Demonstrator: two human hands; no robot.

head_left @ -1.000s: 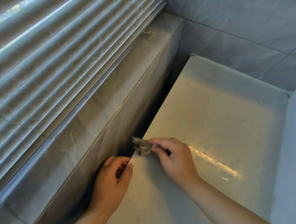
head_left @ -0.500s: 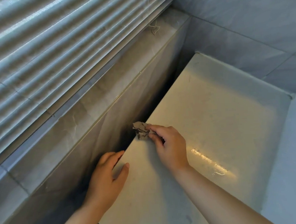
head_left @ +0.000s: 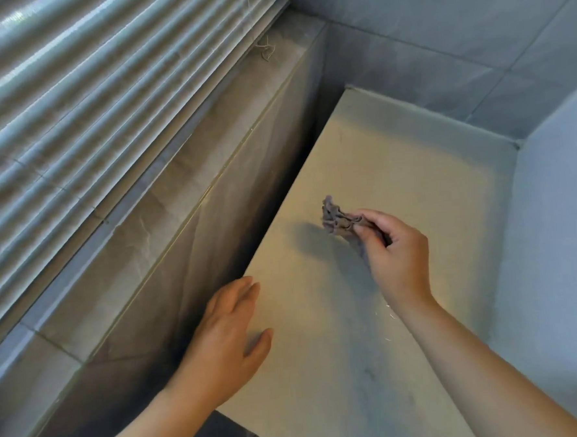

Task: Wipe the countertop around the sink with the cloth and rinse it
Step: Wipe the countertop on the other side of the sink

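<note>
A small crumpled grey-brown cloth (head_left: 339, 218) is pinched between the thumb and fingers of my right hand (head_left: 395, 250), held just above the middle of the pale countertop (head_left: 412, 163). Its bunched end sticks out to the left of my fingers and casts a shadow on the surface. My left hand (head_left: 230, 336) lies flat with its fingers straight on the countertop's left edge, beside the dark gap along the wall. No sink or tap shows in this view.
A marble-look ledge (head_left: 184, 194) runs along the left, higher than the countertop, under closed window blinds (head_left: 86, 85). Grey tiled walls (head_left: 438, 33) close the far corner. A pale raised surface (head_left: 558, 235) borders the countertop on the right.
My right hand has lifted the cloth away from the left edge and carried it right, toward the countertop's middle. My left hand has uncurled and now lies flat on the edge.
</note>
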